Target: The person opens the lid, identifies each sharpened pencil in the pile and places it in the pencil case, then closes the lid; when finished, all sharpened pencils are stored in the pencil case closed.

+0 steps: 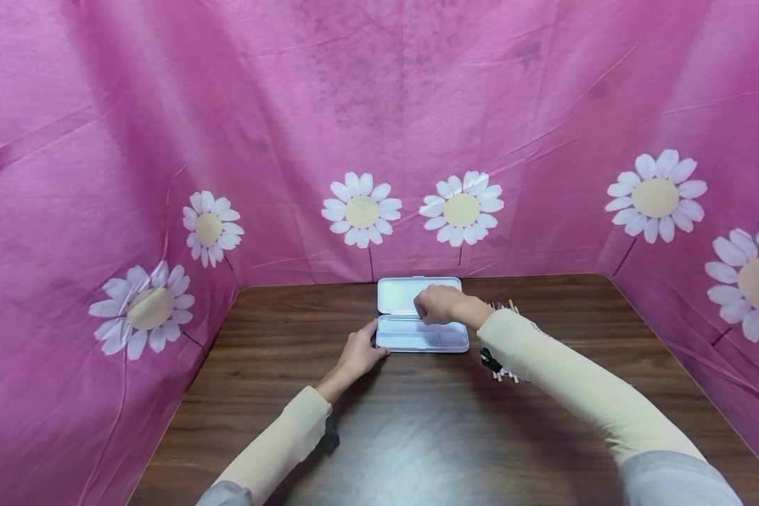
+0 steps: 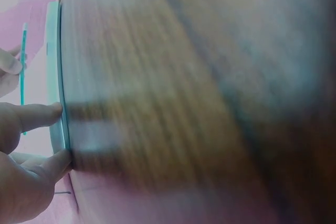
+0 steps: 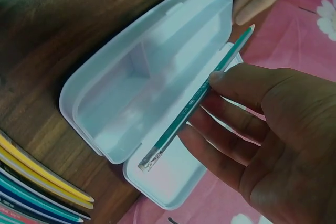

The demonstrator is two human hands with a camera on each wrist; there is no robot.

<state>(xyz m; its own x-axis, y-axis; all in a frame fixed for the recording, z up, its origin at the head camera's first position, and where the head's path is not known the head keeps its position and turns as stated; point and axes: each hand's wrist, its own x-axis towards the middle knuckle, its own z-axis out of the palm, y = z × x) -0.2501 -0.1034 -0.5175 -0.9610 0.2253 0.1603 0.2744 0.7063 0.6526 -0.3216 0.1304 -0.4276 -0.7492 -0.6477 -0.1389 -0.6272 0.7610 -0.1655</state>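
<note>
A white pencil case (image 1: 422,341) lies unfolded on the wooden table, its lid (image 1: 395,295) laid back toward the pink cloth. Inside, a low divider marks off a small compartment, and the tray holds nothing in the right wrist view. My right hand (image 1: 443,304) pinches a green pencil (image 3: 195,99) between thumb and fingers above the case, sharpened tip toward the left side and metal eraser end toward the right. At the case's left end my left hand (image 1: 359,353) rests with its fingers and thumb gripping the edge (image 2: 62,103).
Several coloured pencils (image 3: 37,187) lie on the table to the right of the case, partly hidden under my right forearm in the head view. A pink cloth (image 1: 278,140) with printed daisies stands around the back and sides of the table (image 1: 278,316).
</note>
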